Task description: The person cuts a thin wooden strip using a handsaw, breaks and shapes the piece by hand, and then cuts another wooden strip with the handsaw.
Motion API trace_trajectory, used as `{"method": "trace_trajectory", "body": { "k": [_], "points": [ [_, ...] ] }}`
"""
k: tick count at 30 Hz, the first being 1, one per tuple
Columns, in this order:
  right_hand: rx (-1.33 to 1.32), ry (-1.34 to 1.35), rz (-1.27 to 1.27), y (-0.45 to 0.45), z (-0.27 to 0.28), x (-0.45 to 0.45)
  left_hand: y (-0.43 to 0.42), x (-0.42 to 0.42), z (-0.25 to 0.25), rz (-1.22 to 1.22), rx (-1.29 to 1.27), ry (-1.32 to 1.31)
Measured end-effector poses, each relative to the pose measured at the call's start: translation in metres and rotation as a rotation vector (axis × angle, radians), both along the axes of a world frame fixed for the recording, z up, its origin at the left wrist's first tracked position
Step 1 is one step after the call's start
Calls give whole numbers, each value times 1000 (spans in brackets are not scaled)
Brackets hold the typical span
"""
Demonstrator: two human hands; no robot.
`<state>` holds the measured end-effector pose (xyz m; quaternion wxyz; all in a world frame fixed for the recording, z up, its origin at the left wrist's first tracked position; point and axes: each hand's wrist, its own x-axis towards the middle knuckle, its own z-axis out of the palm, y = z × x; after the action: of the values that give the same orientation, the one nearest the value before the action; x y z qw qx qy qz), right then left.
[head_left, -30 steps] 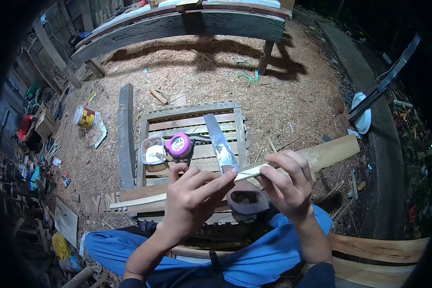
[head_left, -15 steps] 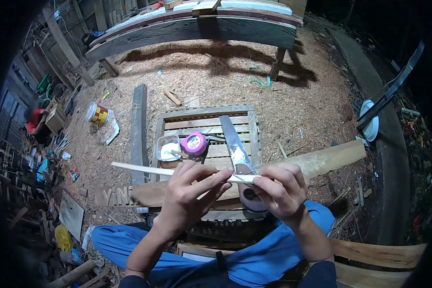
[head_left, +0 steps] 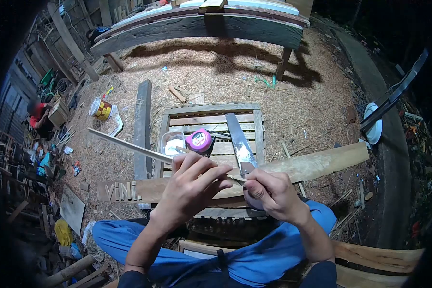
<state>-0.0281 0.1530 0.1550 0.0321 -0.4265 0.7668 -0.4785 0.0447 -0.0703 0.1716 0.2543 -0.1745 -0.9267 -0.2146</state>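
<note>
A thin wooden strip (head_left: 125, 144) runs slantwise from the upper left down between my hands. My left hand (head_left: 189, 187) is closed around its lower part, the fingers bent over it. At its short right end my right hand (head_left: 273, 194) pinches the strip between thumb and fingers. Just beyond my hands a handsaw (head_left: 239, 139) lies on a slatted wooden table (head_left: 259, 127), its handle partly covered by my right hand. Beneath the strip is a long plank (head_left: 317, 164) with raised letters (head_left: 122, 193) reading "VINI" on its left part.
A pink tape measure (head_left: 199, 140) and a plastic tub (head_left: 173, 141) with white contents sit on the table. To the left are a dark beam (head_left: 142, 120) and a bucket (head_left: 101, 109). A workbench (head_left: 197, 33) stands ahead; a person (head_left: 37, 115) in red is at far left.
The strip has tilted, its far left end rising while its right end dropped slightly. My right hand has turned and curled more tightly. The view has shifted a little.
</note>
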Motion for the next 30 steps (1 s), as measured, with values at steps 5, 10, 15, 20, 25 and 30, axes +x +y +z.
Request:
{"method": "trace_trajectory", "body": {
  "k": [5,10,15,20,25,30],
  "points": [
    [-40,-222,33,-5,-2,6,-4,-2,-2,-53,49,-104],
    [-61,-386,60,-6,-9,12,-10,0,-5,-66,106,-129],
    [-98,-628,117,-7,-12,19,-17,3,1,-166,161,-157],
    [-247,-888,35,-12,-3,20,-16,-7,9,-245,341,-267],
    [-230,-828,110,-11,-3,7,-18,-10,14,-202,273,-300],
    [-13,-367,46,-9,8,-1,-17,-10,17,-128,120,-246]
  ]
}}
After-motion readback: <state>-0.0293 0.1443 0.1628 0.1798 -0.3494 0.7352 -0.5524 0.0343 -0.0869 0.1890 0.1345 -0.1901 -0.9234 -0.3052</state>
